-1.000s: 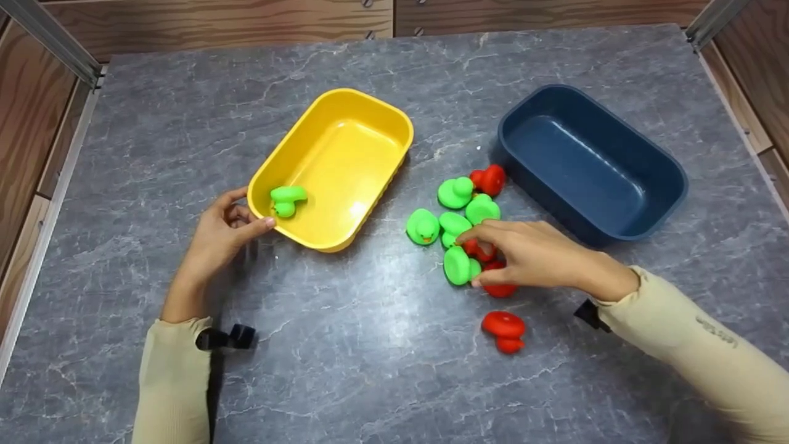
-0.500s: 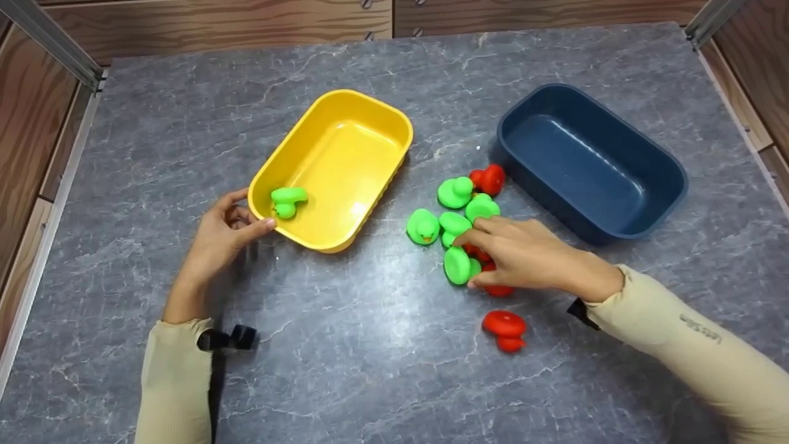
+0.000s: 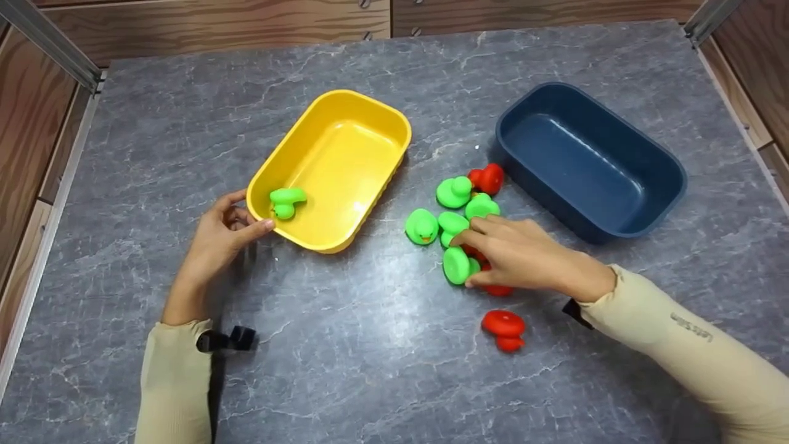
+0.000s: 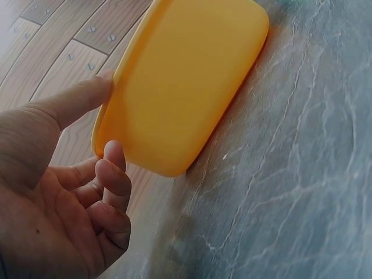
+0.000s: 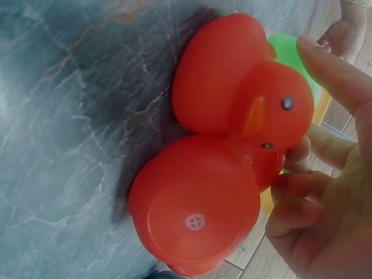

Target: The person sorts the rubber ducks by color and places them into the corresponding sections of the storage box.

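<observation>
My left hand (image 3: 223,225) holds the near left corner of a yellow plastic basin (image 3: 363,166), thumb at the rim and fingers against the outer wall. One green rubber duck (image 3: 287,202) lies inside it. In the left wrist view, the basin's outer wall (image 4: 192,75) fills the upper middle. Over a cluster of ducks, my right hand (image 3: 524,253) has its thumb and forefinger about a tipped green rubber duck (image 3: 457,265) on the table. Red rubber ducks (image 5: 215,75) lie below that palm; the other fingertips are partly hidden.
A navy blue basin (image 3: 579,160) stands at the right with nothing in it. Several more green ducks (image 3: 422,227) and a red duck (image 3: 491,179) lie between the basins. Another red duck (image 3: 504,330) lies nearer me. Wood-patterned panels (image 3: 216,24) border the grey marbled table (image 3: 345,357).
My right hand has shifted slightly left, its thumb and forefinger nearer the tipped green duck. The left hand and both basins look the same.
</observation>
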A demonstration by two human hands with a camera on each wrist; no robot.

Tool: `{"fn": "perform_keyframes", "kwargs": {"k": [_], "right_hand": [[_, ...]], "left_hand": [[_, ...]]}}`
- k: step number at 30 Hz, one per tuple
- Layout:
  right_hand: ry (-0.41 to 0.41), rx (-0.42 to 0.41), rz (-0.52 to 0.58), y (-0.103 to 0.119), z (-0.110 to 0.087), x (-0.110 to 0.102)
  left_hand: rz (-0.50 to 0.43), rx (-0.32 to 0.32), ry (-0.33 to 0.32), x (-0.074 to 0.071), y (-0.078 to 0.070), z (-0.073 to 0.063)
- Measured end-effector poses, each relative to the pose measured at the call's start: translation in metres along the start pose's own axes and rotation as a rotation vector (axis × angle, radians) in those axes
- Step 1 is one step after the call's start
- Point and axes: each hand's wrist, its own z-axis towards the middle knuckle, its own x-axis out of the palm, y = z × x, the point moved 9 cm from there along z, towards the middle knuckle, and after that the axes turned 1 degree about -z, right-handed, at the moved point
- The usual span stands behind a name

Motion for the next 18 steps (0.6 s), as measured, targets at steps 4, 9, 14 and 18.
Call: {"fn": "perform_keyframes", "kwargs": {"k": [4, 9, 14, 18], "right_hand": [[0.005, 0.001, -0.003, 0.0, -0.0001, 0.001], [-0.001, -0.005, -0.007, 0.001, 0.0003, 0.0004], [-0.029, -0.02, -0.014, 0.002, 0.0004, -0.0008], [-0.043, -0.028, -0.016, 0.0025, -0.0001, -0.0006]], "left_hand": [[-0.001, 0.002, -0.001, 0.0005, 0.0003, -0.0001], [-0.001, 0.011, -0.003, 0.0, 0.0, -0.0003], [0.006, 0.011, -0.007, -0.0006, -0.0008, -0.0007], [0.008, 0.005, -0.005, -0.0001, -0.0013, -0.0009]]}}
